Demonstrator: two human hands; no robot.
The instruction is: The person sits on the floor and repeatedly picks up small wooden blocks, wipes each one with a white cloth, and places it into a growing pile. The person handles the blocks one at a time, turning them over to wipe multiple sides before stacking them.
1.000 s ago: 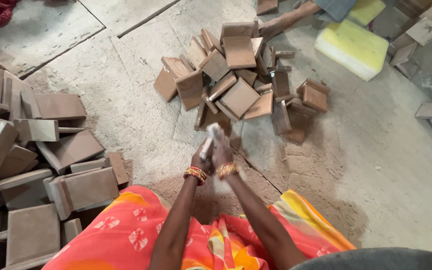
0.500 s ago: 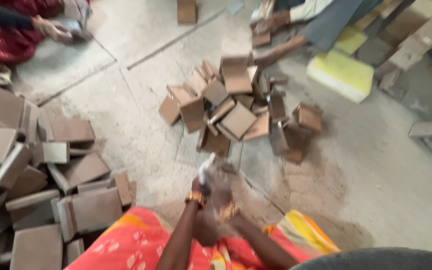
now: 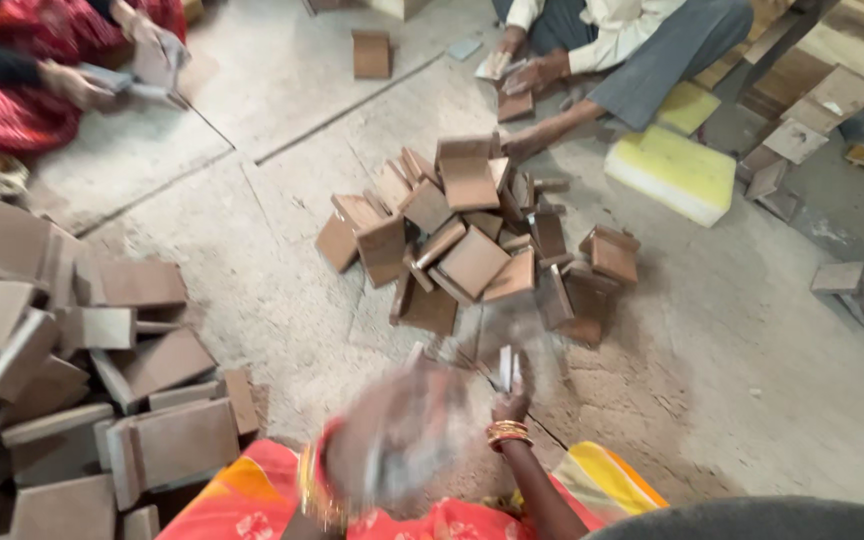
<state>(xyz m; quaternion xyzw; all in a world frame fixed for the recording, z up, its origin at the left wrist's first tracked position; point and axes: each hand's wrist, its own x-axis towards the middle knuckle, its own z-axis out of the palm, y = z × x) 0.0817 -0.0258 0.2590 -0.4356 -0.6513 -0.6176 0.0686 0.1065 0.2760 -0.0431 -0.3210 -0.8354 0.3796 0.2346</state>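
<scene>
The right hand pinches a thin pale piece upright by its lower end, just short of the heap of brown blocks on the concrete floor; the left hand is a smear of motion, its grip impossible to tell; stacked blocks lie at the left, partly cut off by the frame's edge.

Blurred hands before brown blocks

Your view has soft, even daylight without glare; your left hand smears into motion blur below the sharper brown block pile.
</scene>
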